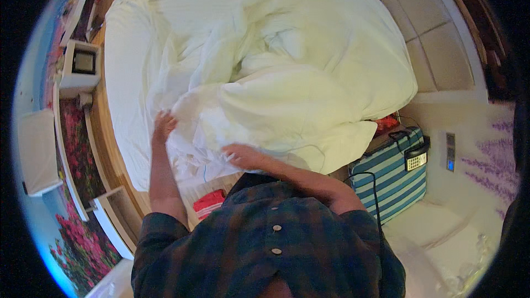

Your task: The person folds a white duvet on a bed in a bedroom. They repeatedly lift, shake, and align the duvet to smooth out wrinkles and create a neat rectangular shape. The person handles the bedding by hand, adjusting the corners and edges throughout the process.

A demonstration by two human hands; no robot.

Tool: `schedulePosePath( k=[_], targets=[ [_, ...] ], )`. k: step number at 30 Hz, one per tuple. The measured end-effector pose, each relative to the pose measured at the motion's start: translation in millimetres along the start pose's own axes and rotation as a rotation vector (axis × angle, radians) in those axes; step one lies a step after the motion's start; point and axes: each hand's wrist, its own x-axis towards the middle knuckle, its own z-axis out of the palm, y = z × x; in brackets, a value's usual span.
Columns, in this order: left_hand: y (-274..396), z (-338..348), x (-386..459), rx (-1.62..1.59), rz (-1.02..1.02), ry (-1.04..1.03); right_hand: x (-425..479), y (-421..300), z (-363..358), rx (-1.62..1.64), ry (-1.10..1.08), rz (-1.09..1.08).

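A wide bed is spread with a rumpled white bed cover [285,95], with folds bunched up near its middle. My left hand [165,124], slightly blurred, is curled at the cover's near left part, where the fabric gathers around it. Closer to my body, my right hand [246,157] has its fingers closed on the cover's near edge, with a bit of white cloth showing at the fingertips. Thin crumpled white cloth [190,155] hangs between both hands. A thin cord [310,147] lies over the fabric to the right of my right hand.
A folded red towel [209,203] lies low beside my body. At right stands a blue-striped bedside cabinet [391,174] with a telephone handset [415,159] and black cord. A tiled headboard [443,58] borders the bed. White furniture [80,80] lines the left wall beyond a wooden floor [105,132].
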Motion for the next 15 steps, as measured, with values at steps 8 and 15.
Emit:
schedulePosePath(
  k=[8,15],
  targets=[
    [-113.5,137.6,-54.2,1.278,0.64,0.328,-132.8,51.1,-105.7,0.355,0.573,0.273],
    [-154.2,193.5,-117.3,1.388,0.407,0.294,-203.7,94.8,-86.4,-0.369,1.118,0.476]
  ],
)
